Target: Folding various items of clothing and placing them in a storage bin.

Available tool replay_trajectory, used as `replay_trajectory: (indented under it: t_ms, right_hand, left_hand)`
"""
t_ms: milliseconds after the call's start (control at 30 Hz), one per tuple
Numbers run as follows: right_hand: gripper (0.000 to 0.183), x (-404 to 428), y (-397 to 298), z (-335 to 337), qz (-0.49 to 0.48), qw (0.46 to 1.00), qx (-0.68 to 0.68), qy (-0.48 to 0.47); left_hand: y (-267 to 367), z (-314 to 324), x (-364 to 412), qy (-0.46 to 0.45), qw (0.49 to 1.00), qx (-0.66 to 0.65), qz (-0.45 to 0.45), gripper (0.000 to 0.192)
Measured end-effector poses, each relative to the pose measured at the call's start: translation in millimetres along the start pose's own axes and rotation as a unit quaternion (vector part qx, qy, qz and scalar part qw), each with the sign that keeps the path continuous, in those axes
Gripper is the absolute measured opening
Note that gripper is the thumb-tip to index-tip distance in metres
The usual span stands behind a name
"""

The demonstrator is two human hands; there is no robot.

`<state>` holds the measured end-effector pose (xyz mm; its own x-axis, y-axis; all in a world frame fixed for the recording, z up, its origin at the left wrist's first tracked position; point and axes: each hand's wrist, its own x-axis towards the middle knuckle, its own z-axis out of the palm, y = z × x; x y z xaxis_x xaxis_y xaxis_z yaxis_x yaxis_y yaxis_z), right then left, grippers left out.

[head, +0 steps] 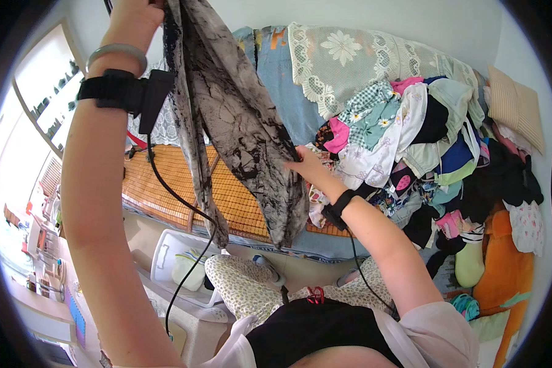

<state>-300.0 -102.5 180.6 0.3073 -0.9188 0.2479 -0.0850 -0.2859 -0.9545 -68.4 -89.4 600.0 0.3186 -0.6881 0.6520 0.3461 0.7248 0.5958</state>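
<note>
A pair of grey-and-black tie-dye trousers (239, 110) hangs in front of me, its legs tapering downward over the sofa seat. My left hand (140, 16) is raised at the top edge of the view and grips the upper end of the garment; its fingertips are partly cut off. Lower down, my right hand (310, 165) pinches the right-hand side of the cloth between thumb and fingers. Just beyond that hand lies a large heap of mixed clothes (372, 161), with white floral, green checked, pink and black pieces showing.
A bamboo seat mat (165, 184) covers the sofa, and a white lace cover (345, 60) drapes its back. Below left stands a white plastic bin (165, 248) with cloth inside. A striped cushion (515, 106) and orange fabric (501, 262) lie at right. Cables run from both wrist straps.
</note>
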Motion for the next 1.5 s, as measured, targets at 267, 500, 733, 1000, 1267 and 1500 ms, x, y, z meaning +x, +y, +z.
replay_trajectory:
  t_ms: [267, 500, 733, 1000, 1267, 1500]
  right_hand:
    - [0.026, -18.6, -8.0, 35.2, -0.028, 0.971, 0.160, 0.176]
    - [0.027, -34.2, -17.7, 55.8, -0.108, 0.980, 0.153, 0.068]
    - [0.036, -49.0, -25.2, 62.2, -0.213, 0.976, -0.018, 0.046]
    - [0.025, -54.8, 16.5, 50.8, -0.069, 0.995, -0.040, 0.068]
    - [0.054, -50.5, 3.4, 32.9, -0.090, 0.995, -0.040, 0.034]
    - [0.043, -23.9, -39.7, 51.9, 0.090, 0.960, 0.263, -0.040]
  left_hand:
    - [-26.5, 23.3, -25.8, 0.088, 0.995, 0.037, 0.000, 0.011]
    - [-31.3, 33.2, -33.6, 0.103, 0.994, 0.035, 0.004, 0.011]
    - [-36.2, 38.8, -44.6, 0.127, 0.990, 0.054, 0.014, 0.012]
    - [-32.7, 28.6, -39.0, 0.125, 0.989, 0.066, 0.050, 0.010]
    - [-40.2, 14.8, -47.1, 0.132, 0.988, 0.045, 0.063, 0.006]
    - [-86.4, 20.3, -78.5, 0.138, 0.989, 0.040, 0.021, 0.026]
